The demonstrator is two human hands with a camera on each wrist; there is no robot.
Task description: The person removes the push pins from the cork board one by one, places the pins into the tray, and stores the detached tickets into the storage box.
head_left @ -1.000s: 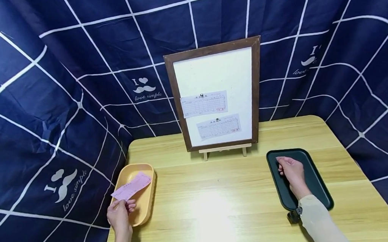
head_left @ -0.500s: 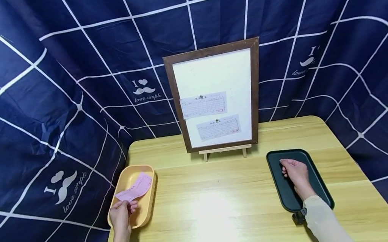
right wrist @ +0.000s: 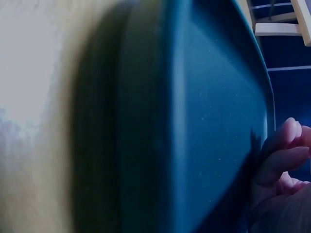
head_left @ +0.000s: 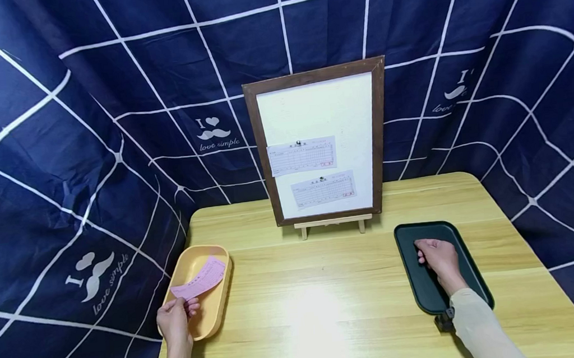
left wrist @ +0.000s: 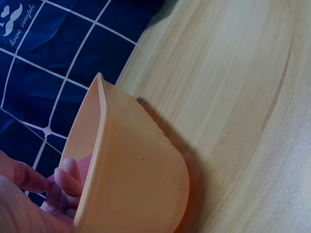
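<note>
The pink paper slip [head_left: 199, 278] lies slanted over the inside of the yellow tray [head_left: 220, 308], which stands at the left edge of the wooden bench [head_left: 328, 310]. The left hand [head_left: 173, 320] holds the near end of the slip, with its fingers [head_left: 192, 304] curled and pinching the paper at the near part of the tray. In the left wrist view the fingers [left wrist: 65, 182] are seen bent inside the tray wall [left wrist: 141, 194], and a little pink shows between them. On the right side of the bench, well apart from the yellow tray, lies the dark green tray [head_left: 468, 263]. The right hand [head_left: 437, 257] rests in this tray with the fingers curled downward; whether they hold something I cannot tell, because the back of the hand hides them. In the right wrist view the fingertips [right wrist: 284, 145] are bent close to the rim of the dark tray [right wrist: 204, 126]. Behind, at the middle of the bench, a framed white board [head_left: 320, 142] stands on a small wooden easel [head_left: 332, 224], and two printed sheets [head_left: 302, 155] are pinned on it, one above the other. A dark blue cloth [head_left: 86, 133] with white lines hangs around the bench.
</note>
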